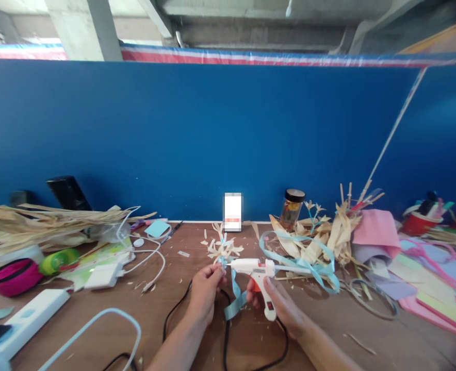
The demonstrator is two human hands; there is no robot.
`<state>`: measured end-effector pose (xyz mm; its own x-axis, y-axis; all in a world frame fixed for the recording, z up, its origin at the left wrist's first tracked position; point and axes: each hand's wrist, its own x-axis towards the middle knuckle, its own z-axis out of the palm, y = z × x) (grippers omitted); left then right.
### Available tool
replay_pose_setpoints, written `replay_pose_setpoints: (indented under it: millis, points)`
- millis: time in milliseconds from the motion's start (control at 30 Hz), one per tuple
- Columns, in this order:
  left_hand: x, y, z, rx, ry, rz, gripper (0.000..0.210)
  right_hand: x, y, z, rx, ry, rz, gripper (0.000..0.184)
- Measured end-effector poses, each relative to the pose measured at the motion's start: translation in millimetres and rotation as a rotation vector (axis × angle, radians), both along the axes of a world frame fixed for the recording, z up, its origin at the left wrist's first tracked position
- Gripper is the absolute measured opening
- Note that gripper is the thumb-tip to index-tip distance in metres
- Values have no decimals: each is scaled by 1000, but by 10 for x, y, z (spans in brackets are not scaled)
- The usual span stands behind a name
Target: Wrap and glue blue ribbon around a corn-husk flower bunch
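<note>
My left hand [207, 288] pinches the base of a small flower of cream husk petals [224, 248], just where light blue ribbon wraps its stem. A loose end of the light blue ribbon [235, 304] hangs down between my hands. In my right hand [280, 304] is a white hot glue gun [257, 268] with an orange trigger, its fingers wrapped round the handle. The gun's nozzle points left and meets the ribbon-wrapped stem, or nearly so; I cannot tell if it touches. A glue stick [293, 269] protrudes from its back.
At left lie dried husks [50, 226], a white charger [104, 274], a power strip [38, 319] and a magenta round case [14, 277]. To the right are a jar [292, 208], more husks [340, 232], scissors [375, 304] and coloured paper [417, 278]. A blue partition [212, 129] closes off the back.
</note>
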<state>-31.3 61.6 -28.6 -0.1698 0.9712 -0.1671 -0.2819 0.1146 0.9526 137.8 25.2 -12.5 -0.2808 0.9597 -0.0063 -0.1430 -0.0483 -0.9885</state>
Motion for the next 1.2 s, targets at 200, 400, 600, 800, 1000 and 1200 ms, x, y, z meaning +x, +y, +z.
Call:
replay_pose_setpoints:
  millis: [200,400,600,800,1000,1200]
  points:
    - [1,6,0,-13,-7,8,31,-5,16,-35,-4,8,-6,50]
    - [-5,5,-9,-5,-24,6,31,-4,9,-23,-4,2,1,48]
    - [4,-7,24,-16,-23,3,32,-9,6,-22,1,2,-2,48]
    - [0,15,-9,5,-16,0,28,2,16,-29,6,-4,-2,47]
    - [-7,24,-27,18,-12,-2,26,25,22,-28,13,-38,40,46]
    - [11,-5,34,-16,-7,4,27,41,28,-65,44,-46,53,46]
